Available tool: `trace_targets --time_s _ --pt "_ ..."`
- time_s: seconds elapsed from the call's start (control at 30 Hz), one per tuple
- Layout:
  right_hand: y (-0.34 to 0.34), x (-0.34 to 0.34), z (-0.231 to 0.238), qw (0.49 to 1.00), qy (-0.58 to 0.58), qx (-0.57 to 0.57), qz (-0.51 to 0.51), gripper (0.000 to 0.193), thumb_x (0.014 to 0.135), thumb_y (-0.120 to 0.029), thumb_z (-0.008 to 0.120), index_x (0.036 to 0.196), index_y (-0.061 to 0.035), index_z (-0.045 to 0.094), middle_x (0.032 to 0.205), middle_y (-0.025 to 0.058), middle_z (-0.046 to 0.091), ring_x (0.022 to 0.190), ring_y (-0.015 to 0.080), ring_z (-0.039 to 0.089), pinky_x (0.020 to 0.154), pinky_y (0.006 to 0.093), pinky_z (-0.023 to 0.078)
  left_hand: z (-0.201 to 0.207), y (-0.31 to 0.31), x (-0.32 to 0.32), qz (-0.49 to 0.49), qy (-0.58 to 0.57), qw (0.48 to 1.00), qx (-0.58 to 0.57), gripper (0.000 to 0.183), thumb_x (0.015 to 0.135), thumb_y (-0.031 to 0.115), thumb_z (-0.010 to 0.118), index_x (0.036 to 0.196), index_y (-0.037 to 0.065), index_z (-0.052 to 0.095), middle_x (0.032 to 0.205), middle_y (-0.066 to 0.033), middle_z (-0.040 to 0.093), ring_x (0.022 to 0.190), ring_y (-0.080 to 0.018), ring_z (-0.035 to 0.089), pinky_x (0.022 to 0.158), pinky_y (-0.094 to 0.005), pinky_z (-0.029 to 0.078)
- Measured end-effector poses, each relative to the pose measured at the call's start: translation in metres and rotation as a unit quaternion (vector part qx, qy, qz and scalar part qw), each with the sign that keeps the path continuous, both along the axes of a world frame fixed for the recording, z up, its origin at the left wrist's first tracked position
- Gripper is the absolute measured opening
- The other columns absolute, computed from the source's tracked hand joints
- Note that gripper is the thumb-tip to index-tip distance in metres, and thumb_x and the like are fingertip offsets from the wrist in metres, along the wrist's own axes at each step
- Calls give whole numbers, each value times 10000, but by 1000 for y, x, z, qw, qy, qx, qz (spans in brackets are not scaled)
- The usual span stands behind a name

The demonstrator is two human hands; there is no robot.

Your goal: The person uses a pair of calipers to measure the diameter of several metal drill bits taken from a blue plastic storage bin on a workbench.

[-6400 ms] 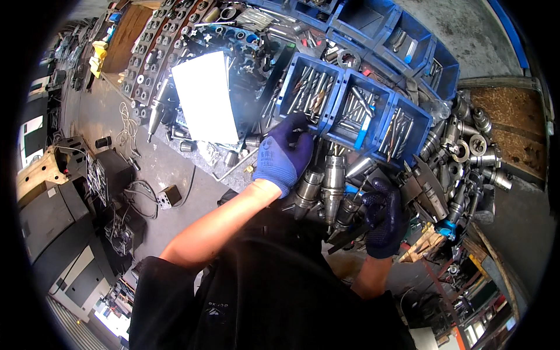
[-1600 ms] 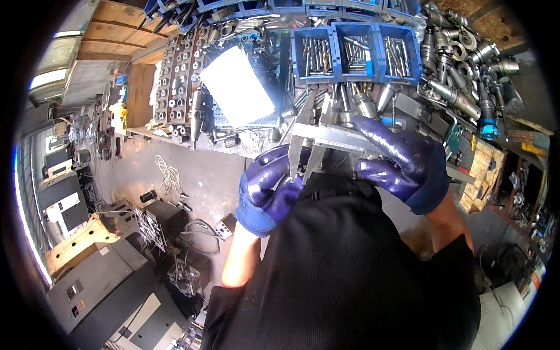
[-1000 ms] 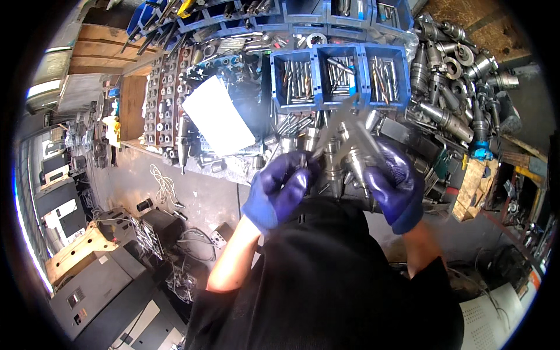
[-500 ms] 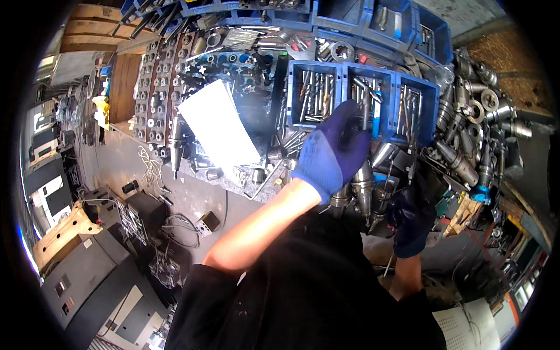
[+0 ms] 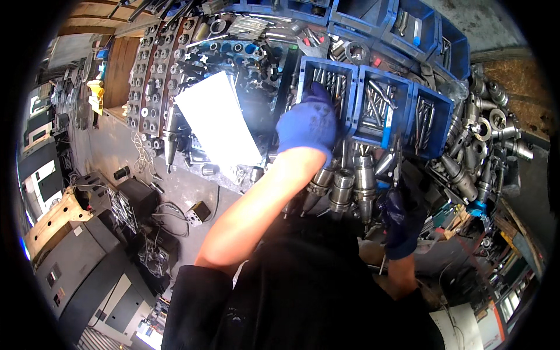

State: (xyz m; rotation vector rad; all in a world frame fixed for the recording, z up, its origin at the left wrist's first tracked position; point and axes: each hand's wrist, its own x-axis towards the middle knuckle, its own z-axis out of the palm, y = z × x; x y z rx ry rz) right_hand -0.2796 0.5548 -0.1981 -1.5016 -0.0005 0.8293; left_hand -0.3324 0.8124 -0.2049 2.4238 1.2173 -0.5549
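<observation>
My left hand point(image 5: 308, 123), in a blue work glove, reaches over the left one of three joined blue bins point(image 5: 354, 108). Drill bits point(image 5: 335, 81) stand and lie in that bin around my fingertips. The back of the glove mostly hides my fingers, so a grip does not show. Lower right, my right hand point(image 5: 402, 219) in a dark blue glove is closed around a slim metal tool point(image 5: 398, 169) pointing up toward the bins; its exact kind is unclear. Between the hands stand several tool holders point(image 5: 342, 189). Loose cutters point(image 5: 376, 105) and a blue tube point(image 5: 387, 129) fill the middle bin.
White paper sheets point(image 5: 219, 119) lie on the bench left of my left hand. Collets sit in rows on a rack point(image 5: 153, 87) beyond them. More tool holders point(image 5: 461, 175) are heaped right of the bins. A second row of blue bins point(image 5: 361, 17) runs behind.
My left hand has moved left from the middle bin to the left bin. The right hand and its slim tool have shifted slightly left and down. The view has shifted a little.
</observation>
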Motion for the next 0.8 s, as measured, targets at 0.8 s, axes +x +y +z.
trace_targets --time_s 0.8 --pt "-15 10 1 1000 -14 0 0 447 939 36 645 1379 -32 604 1090 92 714 802 108 646 658 274 524 13 27 -36 263 -474 705 -458 338 987 234 626 1203 -23 666 939 -58 699 742 -95 594 652 -205 475"
